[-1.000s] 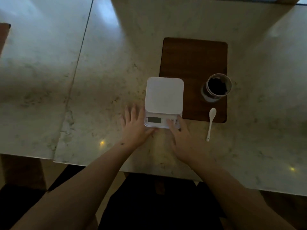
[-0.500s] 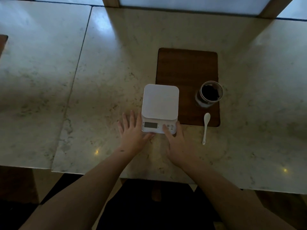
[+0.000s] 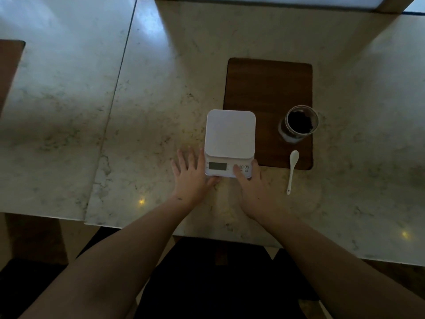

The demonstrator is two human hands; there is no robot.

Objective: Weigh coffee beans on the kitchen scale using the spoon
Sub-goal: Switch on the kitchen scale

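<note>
Now I have both hands at the scale [image 3: 230, 143], much as half a second ago; only the view has drifted, so nothing on the table [image 3: 142, 111] has really moved. My left hand [image 3: 192, 178] lies flat with fingers spread, just beside the scale's left edge, its thumb touching the near corner. My right hand [image 3: 253, 187] is loosely open, holding nothing, with a fingertip resting on the button area by the display [image 3: 217, 166]. That display looks dark, and I cannot tell whether the scale has switched on. The platform is bare. The jar [image 3: 299, 124] of beans stands open on the brown mat [image 3: 264, 88], well to the right of the scale, and the spoon [image 3: 292, 170] lies untouched below it, bowl on the mat's edge, handle on the table. I judge this as the power or tare step, with no scooping begun; the spoon comes next.
</note>
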